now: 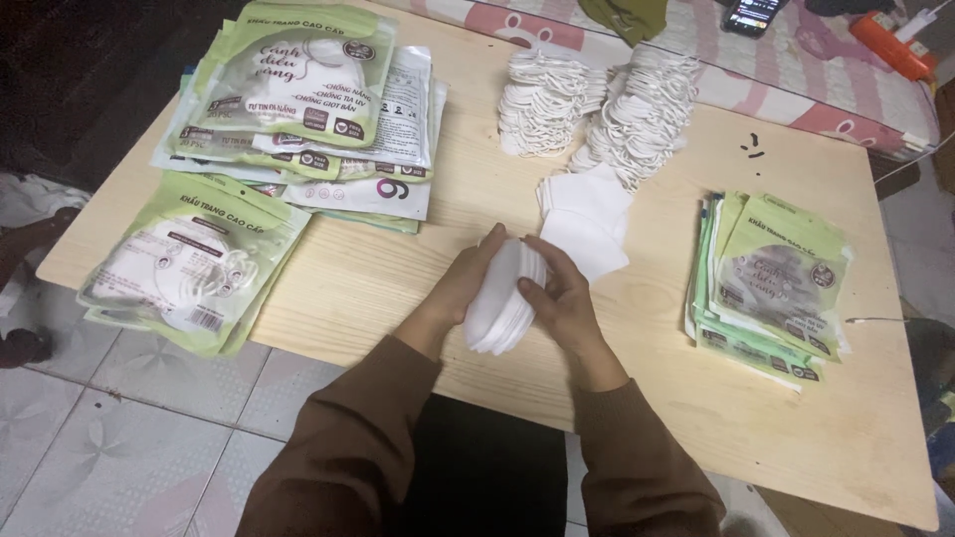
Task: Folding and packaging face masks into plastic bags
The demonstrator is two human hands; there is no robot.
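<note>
Both my hands hold a thick stack of white folded face masks (505,298) upright on edge above the wooden table (398,288). My left hand (460,283) presses against the stack's left side. My right hand (559,293) grips its right side, fingers curled over the edges. Just beyond the stack lie a few flat white masks (587,214). Further back stand two tall piles of white masks with ear loops (597,104).
Filled green-and-white mask packets (194,264) lie at the table's left edge, with more piled at the back left (298,89). A stack of empty green pouches (771,283) sits at the right. A phone (751,14) lies on the pink bedding behind. Tiled floor (119,438) lies below.
</note>
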